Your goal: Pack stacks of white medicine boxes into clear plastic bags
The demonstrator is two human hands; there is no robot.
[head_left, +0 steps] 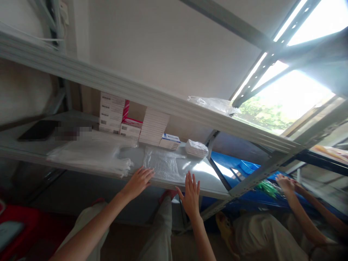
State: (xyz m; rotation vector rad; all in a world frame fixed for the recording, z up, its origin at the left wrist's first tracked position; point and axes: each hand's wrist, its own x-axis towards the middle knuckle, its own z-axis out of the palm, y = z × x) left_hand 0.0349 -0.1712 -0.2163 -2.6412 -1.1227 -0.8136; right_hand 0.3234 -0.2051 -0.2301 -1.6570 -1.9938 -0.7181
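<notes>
At the near left, a red surface (29, 221) bears a pale flat object (11, 232). Above it on the grey shelf (190, 168), at the far left, lies a dark flat item (39, 130), with a blurred patch just right of it. Next comes a pile of clear plastic bags (89, 152) spread along the near side of the shelf, with a stack of white boxes with barcodes (111, 112) behind it, then a pink-and-white box (131, 128) and a taller stack of thin white boxes (153, 127). The left hand (139, 182) is at the near edge, fingers extended and loosely together, gripping nothing; whether its fingertips touch the clear bag (163, 165) cannot be told. That bag lies flat on the shelf, between and beyond the two hands. Behind it stands a small blue-and-white box (170, 142). The right hand (191, 195) is wide open, thumb apart, holding nothing, near the bag's right side. Farther right sits a wrapped white bundle (196, 148); above it, another plastic bag (214, 105) rests on the upper shelf (152, 96). At the far right, a co-worker's hands (285, 184) are near a green bundle (268, 188) and blue material (248, 168).
</notes>
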